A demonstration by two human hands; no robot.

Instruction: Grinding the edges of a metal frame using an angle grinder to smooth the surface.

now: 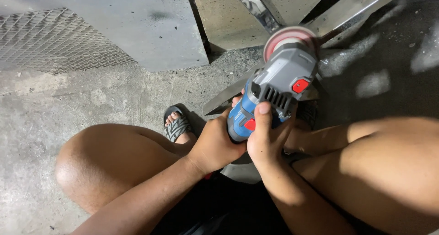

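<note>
While I squatted on the concrete floor, both hands, left hand and right hand, were clamped on the grinder; its disc sat against the metal bar. Polishing looked underway; how much remained, I couldn't tell.

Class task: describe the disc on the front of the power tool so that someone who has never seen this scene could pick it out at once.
Start at the grey concrete floor and find the crossing shiny steel bars at the top. Both hands, left hand and right hand, hold a blue and grey angle grinder pointing at them. The round reddish-pink disc at its far end is the only circular, blurred thing there.
</note>
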